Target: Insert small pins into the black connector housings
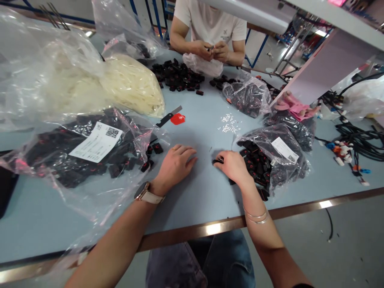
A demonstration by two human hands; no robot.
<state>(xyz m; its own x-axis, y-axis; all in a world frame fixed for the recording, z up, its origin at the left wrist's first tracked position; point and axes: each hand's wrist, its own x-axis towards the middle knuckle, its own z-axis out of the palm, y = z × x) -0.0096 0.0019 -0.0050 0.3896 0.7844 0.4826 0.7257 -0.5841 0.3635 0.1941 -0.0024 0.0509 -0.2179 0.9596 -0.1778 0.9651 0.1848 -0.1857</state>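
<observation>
Right hand [232, 166] pinched shut on small black part [218, 161], just left of opened bag of parts [271, 162] at 3 o'clock. Left hand [175, 166] flat, loosely open, empty on tabletop [204, 192]. Larger labelled bag [81, 156] at 9 o'clock. Both bags mostly full; much sorting apparently left.

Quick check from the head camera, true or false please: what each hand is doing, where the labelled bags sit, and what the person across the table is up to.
1. The right hand pinches a small black part. True.
2. The left hand grips a knife. False: it rests palm down on the table; the knife lies apart.
3. The left wrist wears a watch. True.
4. The person opposite stands idle. False: both their hands are working together on something small.
</observation>
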